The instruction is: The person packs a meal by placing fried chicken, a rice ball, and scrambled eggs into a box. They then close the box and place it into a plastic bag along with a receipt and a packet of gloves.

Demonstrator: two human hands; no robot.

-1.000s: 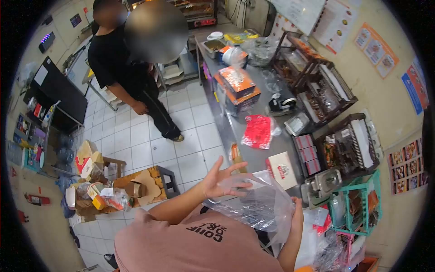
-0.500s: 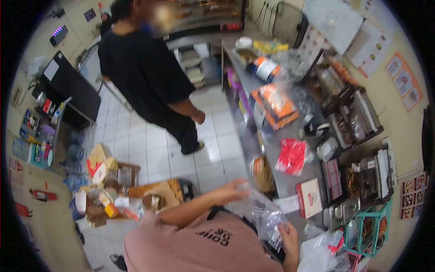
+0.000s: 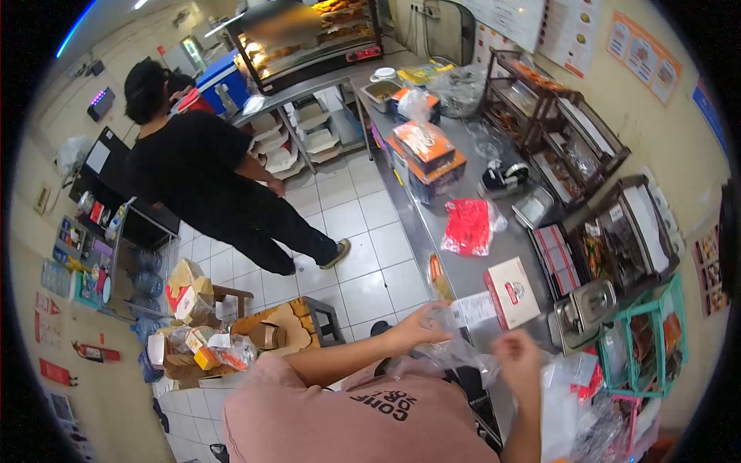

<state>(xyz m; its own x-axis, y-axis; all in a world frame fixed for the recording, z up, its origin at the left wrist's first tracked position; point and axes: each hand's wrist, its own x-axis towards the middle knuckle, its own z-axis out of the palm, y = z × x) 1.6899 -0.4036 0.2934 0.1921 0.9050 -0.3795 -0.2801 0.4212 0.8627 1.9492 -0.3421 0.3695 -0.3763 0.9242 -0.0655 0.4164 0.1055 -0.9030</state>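
Observation:
My left hand [image 3: 418, 329] is closed on the gathered edge of a clear plastic bag [image 3: 454, 353], held in front of my body at the counter's edge. My right hand [image 3: 519, 356] is raised beside the bag's right end, its fingers curled and smeared by motion. Just beyond the hands, on the metal counter, lie a white printed paper [image 3: 473, 309] and a white box with a red side [image 3: 515, 295]. A red plastic packet [image 3: 469, 226] rests farther along. White plastic bags [image 3: 559, 409] lie by my right forearm.
Steel containers [image 3: 587, 309] and a green basket [image 3: 648, 343] stand on the right, below brown racks [image 3: 575, 147]. Orange boxes [image 3: 426, 158] and a tape dispenser [image 3: 505, 179] sit farther up the counter. A person in black [image 3: 208, 162] stands left, past a cluttered low table [image 3: 312, 312].
My right hand has risen from the bag's lower end to beside it. The bag looks more bunched up. The person in black stands farther left in view, and the camera view has tilted up.

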